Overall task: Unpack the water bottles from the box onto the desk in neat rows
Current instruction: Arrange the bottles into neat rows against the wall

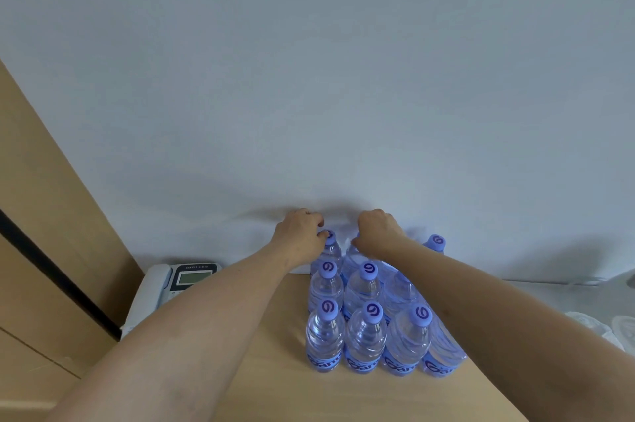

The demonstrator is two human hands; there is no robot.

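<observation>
Two hands reach the back row of water bottles point(364, 335) standing on the tabletop point(275, 387) near the wall. Left hand point(300, 232) curls around one capped bottle point(329, 243); right hand point(378, 231) clasps its neighbour point(354, 260). Telephone point(171, 284) far left.

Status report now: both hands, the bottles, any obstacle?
Left hand and right hand at back-row bottle tops, grip unclear. Water bottles upright in rows on desk. Telephone left, apart.

Soft, even daylight filled the room; faint shadows lay on the wall point(309, 78) beyond the hands, edges bowed, detail slightly soft.
</observation>
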